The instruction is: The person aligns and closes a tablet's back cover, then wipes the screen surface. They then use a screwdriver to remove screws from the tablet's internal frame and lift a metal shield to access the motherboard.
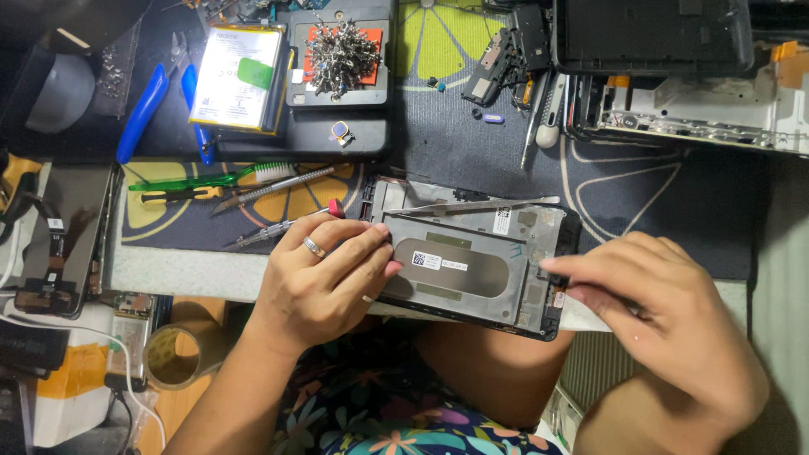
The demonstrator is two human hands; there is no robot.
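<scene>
Cluttered with tools, the dark patterned work mat (472,152) fills my view. Near its front edge lies an opened phone frame (472,261), its metal inner plate facing up, with tweezers (472,206) resting across its top. My left hand (324,274) presses fingers flat on the frame's left end, holding it down. My right hand (666,312) pinches narrowly at the frame's right edge; what it grips I cannot tell. Farther back sit a phone battery (236,77) and a tray of screws (341,55).
</scene>
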